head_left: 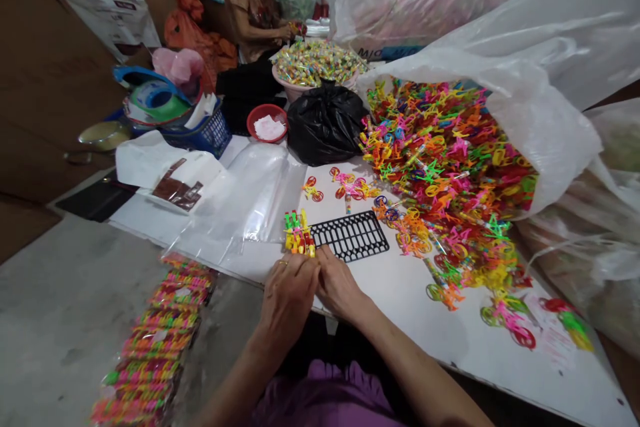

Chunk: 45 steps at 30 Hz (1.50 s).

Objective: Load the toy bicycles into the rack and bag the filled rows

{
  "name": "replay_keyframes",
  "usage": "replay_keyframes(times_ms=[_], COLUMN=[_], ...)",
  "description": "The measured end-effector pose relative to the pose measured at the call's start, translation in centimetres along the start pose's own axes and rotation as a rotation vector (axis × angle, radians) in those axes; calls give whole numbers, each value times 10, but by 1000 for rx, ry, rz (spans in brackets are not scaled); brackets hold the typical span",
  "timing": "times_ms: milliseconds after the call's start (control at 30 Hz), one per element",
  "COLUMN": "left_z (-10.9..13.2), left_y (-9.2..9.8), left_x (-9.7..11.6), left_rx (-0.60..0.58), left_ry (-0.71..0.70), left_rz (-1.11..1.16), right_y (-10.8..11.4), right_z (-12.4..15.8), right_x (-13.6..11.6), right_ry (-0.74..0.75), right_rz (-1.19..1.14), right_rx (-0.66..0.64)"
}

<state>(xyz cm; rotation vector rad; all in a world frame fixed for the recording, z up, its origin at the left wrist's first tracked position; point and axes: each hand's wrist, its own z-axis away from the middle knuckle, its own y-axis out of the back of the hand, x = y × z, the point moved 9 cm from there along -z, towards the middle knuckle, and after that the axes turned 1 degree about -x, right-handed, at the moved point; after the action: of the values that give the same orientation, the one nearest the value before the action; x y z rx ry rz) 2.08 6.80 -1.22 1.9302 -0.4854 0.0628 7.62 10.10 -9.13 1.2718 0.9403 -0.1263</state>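
Note:
At the table's near edge, my left hand (291, 287), with a ring on one finger, curls closed at the near end of a row of small plastic toy bicycles (299, 232) in yellow, red, green and pink. The row stands at the left end of a black plastic rack (350, 235) with rows of slots. Touching the left fingertips, my right hand (339, 282) is closed by the rack's near edge; its fingertips and anything in them are hidden. To the right, several loose toy bicycles (413, 230) lie on the white table (400, 313).
A large plastic sack (560, 120) spills a heap of toy bicycles at right. Clear bags (250, 193) lie at left, before a blue basket (217, 130). A black bag (327, 123) and red bowl (267, 121) stand behind. Packed toys (160, 333) lie lower left. Another person (250, 10) sits beyond.

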Motion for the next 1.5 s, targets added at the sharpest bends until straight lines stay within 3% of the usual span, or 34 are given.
replay_keyframes(times_ms=[100, 233, 333, 400, 467, 567, 633, 733, 933, 1100, 1200, 1267, 1300, 1367, 1433, 1500], left_z=[3, 5, -1, -11, -21, -21, -10, 9, 23, 25, 18, 2, -9, -31, -44, -50], left_y=[3, 8, 22, 34, 39, 6, -23, -45, -46, -40, -15, 11, 20, 23, 10, -5], left_x=[-2, -6, -15, -33, -62, -102, -114, -119, -107, -109, -125, -125, -117, -86, -54, -38], left_rx=[20, -54, -66, 5, 62, -123, -258, -236, -162, -169, -51, 101, 148, 133, 25, -53], left_ry=[-18, -122, -158, -75, 109, 398, 563, 741, 778, 734, 684, 536, 412, 115, -112, -201], left_rz=[5, 101, 205, 233, 243, 434, 674, 888, 683, 652, 532, 364, 293, 206, 148, 101], right_y=[-8, -21, -22, -19, -14, -11, -10, -3, -2, -1, 33, 68, 85, 109, 117, 116], right_z=[2, 7, 6, 4, 3, 3, 4, 5, 6, 10, -2, -17, -26, -47, -69, -82], right_x=[1, 3, -2, -4, -3, 7, 19, 29, -3, -5, 19, 48, 63, 85, 99, 104], right_ry=[-55, -191, -193, -172, -142, -108, -143, -181, -22, -14, -65, -212, -299, -440, -525, -567], right_rz=[51, 84, 14, -56, -125, -330, -538, -664, -374, -321, -220, -78, 13, 208, 349, 400], right_rx=[23, 88, 113, 128, 146, 154, 153, 182, 262, 230, 197, 231, 258, 270, 228, 192])
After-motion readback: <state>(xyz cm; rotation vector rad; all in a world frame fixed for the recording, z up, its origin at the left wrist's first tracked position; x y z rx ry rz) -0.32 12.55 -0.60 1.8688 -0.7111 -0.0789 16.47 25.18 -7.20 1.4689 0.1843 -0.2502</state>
